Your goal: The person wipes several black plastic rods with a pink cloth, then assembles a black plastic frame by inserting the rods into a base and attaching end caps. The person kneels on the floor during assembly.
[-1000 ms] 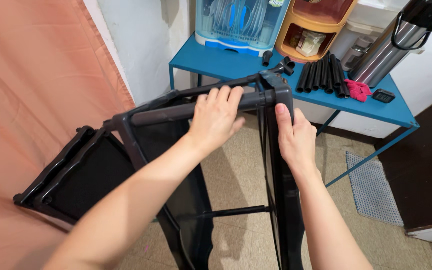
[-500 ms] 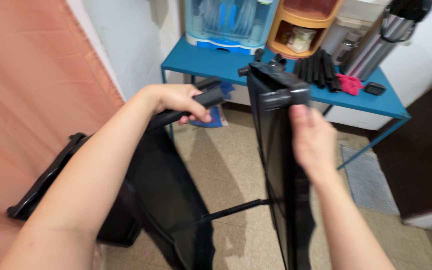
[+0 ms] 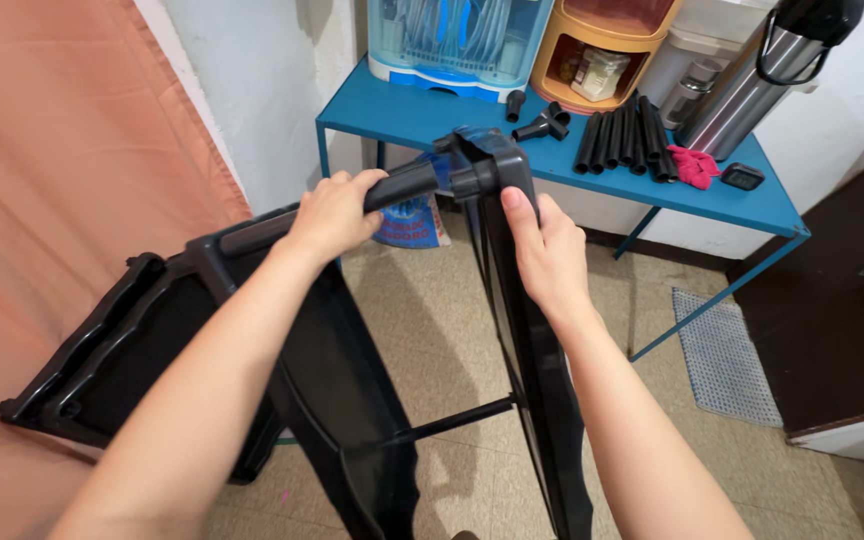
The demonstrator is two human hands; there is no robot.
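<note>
Left hand (image 3: 332, 212) wraps a black tube (image 3: 404, 184) seated in the corner socket of an upright black shelf tray (image 3: 527, 330), which the right hand (image 3: 544, 250) grips on edge to brace it, above tiled floor before the blue table (image 3: 752, 205).

A blue bench (image 3: 592, 175) on thin legs carries a bundle of black tubes (image 3: 624, 135), black connectors (image 3: 547, 122), a red cloth (image 3: 693, 165), a steel flask (image 3: 752, 85) and a clear-blue dish rack (image 3: 457, 40), over a tiled floor (image 3: 432, 320) with a grey mat (image 3: 722, 355).
</note>
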